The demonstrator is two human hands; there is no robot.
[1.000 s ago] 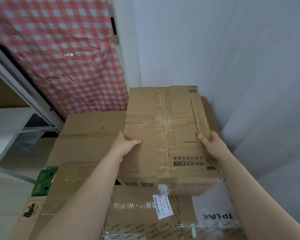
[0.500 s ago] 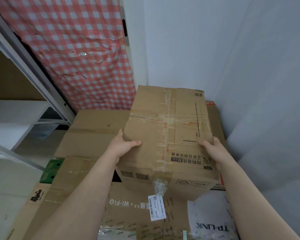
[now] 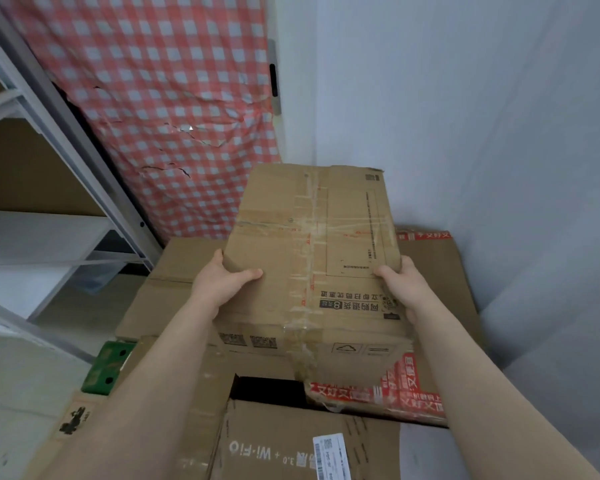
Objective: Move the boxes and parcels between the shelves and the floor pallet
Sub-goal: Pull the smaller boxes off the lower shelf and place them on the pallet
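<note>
I have the taped box in both hands. My left grip clasps its near left edge with the thumb laid on top, and my right grip clasps the near right edge the same way. The fingers of both go out of sight round the sides.

The box sits tilted in front of me, above the pile in the corner where the wall meets the checked cloth. Its near bottom edge overlaps the red-printed box; I cannot tell whether it rests there or hangs just clear.

Beneath and behind it lies a wide flat box. A Wi-Fi box is nearest me, and a green box is at the pile's left edge.

The shelves stand to my left, and the boards I can see carry no parcels. The pallet itself is hidden under the pile.

I judge the job about midway. Several boxes are stacked on the floor side and this one is in transit. Whether it is coming off the pile or going onto it I cannot say. Either way it has yet to be set down, and the rest of the pile may be left to shift.
</note>
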